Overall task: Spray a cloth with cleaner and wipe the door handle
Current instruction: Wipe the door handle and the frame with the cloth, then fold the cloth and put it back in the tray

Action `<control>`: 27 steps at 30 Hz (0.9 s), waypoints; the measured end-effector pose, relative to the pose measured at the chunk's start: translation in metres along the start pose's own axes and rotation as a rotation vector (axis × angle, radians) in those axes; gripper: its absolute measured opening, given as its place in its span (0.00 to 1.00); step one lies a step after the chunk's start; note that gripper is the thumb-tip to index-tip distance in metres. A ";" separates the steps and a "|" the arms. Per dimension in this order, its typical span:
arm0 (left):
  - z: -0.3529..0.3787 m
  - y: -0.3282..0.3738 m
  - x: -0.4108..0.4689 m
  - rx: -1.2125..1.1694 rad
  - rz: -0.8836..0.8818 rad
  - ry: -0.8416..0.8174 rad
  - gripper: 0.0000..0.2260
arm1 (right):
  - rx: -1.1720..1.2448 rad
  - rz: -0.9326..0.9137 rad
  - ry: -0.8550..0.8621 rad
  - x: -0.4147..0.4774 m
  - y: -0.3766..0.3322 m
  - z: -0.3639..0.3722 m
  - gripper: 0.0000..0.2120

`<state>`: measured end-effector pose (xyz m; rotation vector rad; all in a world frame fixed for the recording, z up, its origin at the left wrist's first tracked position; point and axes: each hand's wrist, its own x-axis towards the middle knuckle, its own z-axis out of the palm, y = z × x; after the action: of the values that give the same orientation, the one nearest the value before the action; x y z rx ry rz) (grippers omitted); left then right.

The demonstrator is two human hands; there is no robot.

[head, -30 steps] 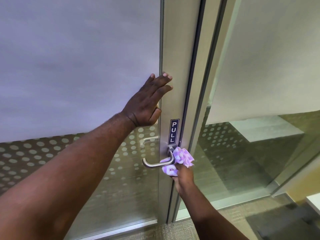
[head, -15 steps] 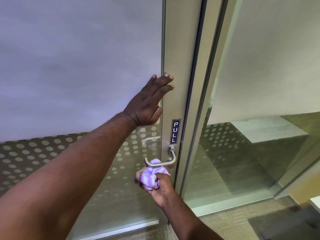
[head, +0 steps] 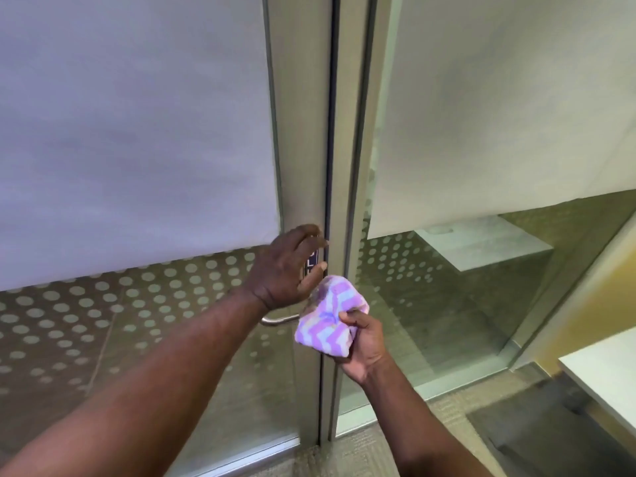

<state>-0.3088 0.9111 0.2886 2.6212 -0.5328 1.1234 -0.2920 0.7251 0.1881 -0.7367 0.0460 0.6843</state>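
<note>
**Q:** Now, where does each hand sit relative to the door hardware?

**A:** Left hand (head: 287, 266): raised in front of the metal door stile (head: 303, 132), fingers loosely curled and spread, thumb pointing toward the cloth. It covers most of the small dark sign (head: 310, 264) on the stile. Whether the fingertips touch the stile, or whether the hand grips anything behind it, cannot be told. Right hand (head: 361, 342): lower and to the right, closed around a bunched cloth (head: 327, 321).

**Q:** Describe the cloth and its position.

**A:** Purple-and-white chevron-striped fabric, crumpled into a ball. Thumb on its near face, fingers wrapped behind. It sits just right of the door handle (head: 278, 320), over the seam between door and frame. Contact between cloth and handle cannot be told; the cloth hides the handle's inner end.

**Q:** How much of the handle is visible?

**A:** Only the free end of a brushed-metal lever, projecting leftward from under the left wrist, roughly horizontal.

**Q:** And the surroundings?

**A:** Door glass (head: 103, 339) with a pattern of pale dots below, and a lowered pale blind (head: 137, 132) above. To the right, a fixed glass panel (head: 447, 321) with a similar blind (head: 516, 98); a white tabletop (head: 481, 242) is seen through it. A white surface edge (head: 609, 376) enters at lower right, above carpeted floor (head: 361, 456).
</note>
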 end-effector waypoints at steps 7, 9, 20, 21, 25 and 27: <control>0.046 0.061 0.012 -0.167 -0.161 -0.124 0.11 | 0.053 -0.213 -0.103 -0.036 -0.077 -0.022 0.37; 0.057 0.082 0.023 -0.300 -0.352 -0.237 0.18 | 0.108 -0.276 -0.018 -0.043 -0.095 -0.032 0.29; 0.165 0.196 0.111 -0.810 -0.603 -0.445 0.33 | 0.216 -0.507 0.147 -0.084 -0.200 -0.108 0.16; 0.174 0.206 0.120 -0.813 -0.598 -0.456 0.32 | 0.210 -0.520 0.134 -0.088 -0.209 -0.118 0.16; 0.212 0.241 0.154 -0.816 -0.570 -0.472 0.25 | 0.129 -0.587 0.165 -0.099 -0.251 -0.159 0.15; 0.230 0.257 0.173 -0.802 -0.558 -0.471 0.24 | -0.005 -0.598 0.208 -0.104 -0.274 -0.183 0.20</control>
<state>-0.1577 0.5561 0.2788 2.0671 -0.2209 0.0649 -0.1767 0.4040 0.2450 -0.7744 0.0128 0.0371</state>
